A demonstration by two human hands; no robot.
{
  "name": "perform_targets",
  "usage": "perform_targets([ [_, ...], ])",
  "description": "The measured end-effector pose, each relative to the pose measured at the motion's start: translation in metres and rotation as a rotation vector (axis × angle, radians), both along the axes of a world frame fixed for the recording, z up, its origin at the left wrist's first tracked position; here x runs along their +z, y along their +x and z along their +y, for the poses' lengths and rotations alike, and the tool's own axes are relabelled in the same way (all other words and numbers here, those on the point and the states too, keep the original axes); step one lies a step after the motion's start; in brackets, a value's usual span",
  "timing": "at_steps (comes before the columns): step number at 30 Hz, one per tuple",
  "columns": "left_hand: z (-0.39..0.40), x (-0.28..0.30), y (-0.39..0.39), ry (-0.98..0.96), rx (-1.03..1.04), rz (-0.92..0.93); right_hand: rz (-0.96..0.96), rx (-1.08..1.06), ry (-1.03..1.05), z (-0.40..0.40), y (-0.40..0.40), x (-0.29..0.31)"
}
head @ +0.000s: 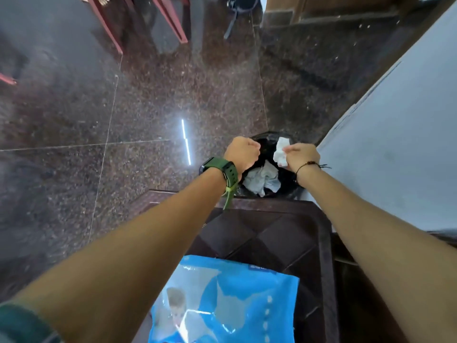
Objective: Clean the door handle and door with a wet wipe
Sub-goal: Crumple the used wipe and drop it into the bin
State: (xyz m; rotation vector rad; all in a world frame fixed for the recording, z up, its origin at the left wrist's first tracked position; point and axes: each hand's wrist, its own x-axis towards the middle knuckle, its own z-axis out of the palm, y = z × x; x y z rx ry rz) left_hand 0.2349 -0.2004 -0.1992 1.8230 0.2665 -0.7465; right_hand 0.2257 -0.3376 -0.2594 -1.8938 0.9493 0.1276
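Note:
My right hand (301, 155) pinches a crumpled white wet wipe (280, 151) directly above a small black-lined waste bin (288, 180) on the floor. Inside the bin lies more crumpled white and pale blue tissue (262, 179). My left hand (241, 153), with a green watch on the wrist, is closed into a fist over the bin's left rim; nothing shows in it. A blue pack of wet wipes (222, 303) lies on a dark brown stool below my arms. No door handle is in view.
The dark brown patterned stool (284, 233) stands just in front of the bin. A pale grey-blue surface (395, 144) rises along the right. Polished speckled stone floor (123, 120) spreads left and ahead. Red furniture legs (173, 23) and a dark bag stand far back.

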Motion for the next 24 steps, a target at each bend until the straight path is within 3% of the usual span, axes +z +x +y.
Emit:
perform_targets([
  [5, -0.006, -0.035, 0.009, 0.012, 0.048, 0.000, 0.086, -0.039, 0.093, -0.009, 0.005, -0.039],
  [8, -0.011, -0.037, 0.011, -0.029, 0.059, 0.013, 0.077, -0.064, 0.183, -0.018, 0.004, -0.039],
  [12, -0.018, -0.021, 0.010, 0.065, 0.002, -0.023, 0.008, -0.183, 0.294, -0.025, 0.000, -0.027],
  [18, -0.018, 0.003, 0.016, 0.061, -0.034, -0.041, -0.015, -0.133, 0.253, -0.021, 0.003, -0.009],
  [24, -0.010, 0.016, 0.008, 0.058, -0.049, -0.102, -0.099, 0.047, 0.068, -0.011, 0.002, 0.009],
])
